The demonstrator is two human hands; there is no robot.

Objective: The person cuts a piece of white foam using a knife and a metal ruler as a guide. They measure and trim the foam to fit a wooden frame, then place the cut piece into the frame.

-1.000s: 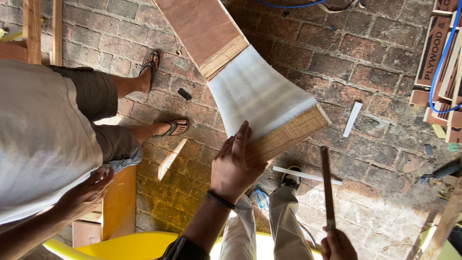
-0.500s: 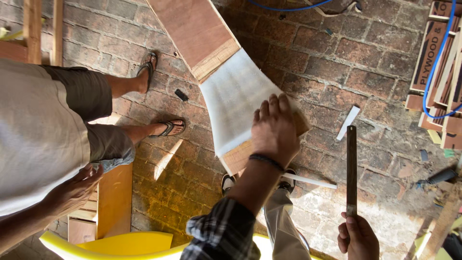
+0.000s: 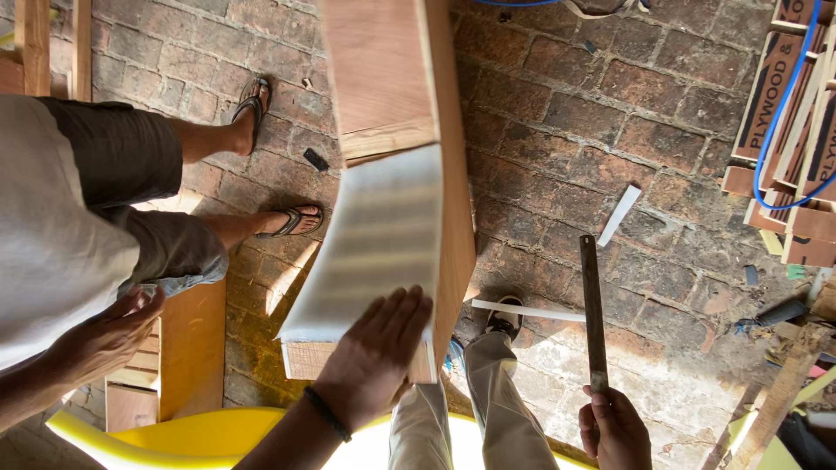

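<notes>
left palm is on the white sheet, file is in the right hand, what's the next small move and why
Probably bring the file across to the board's edge. The left hand lies flat on the white sheet, pressing it to the board, while the right hand holds the file upright, clear of the wood.

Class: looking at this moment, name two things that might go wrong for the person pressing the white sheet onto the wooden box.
The left hand presses the white sheet near the wooden box edge; it might shift crooked. The metal file in the right hand points toward the bystander's sandalled feet nearby and might slip.
</notes>
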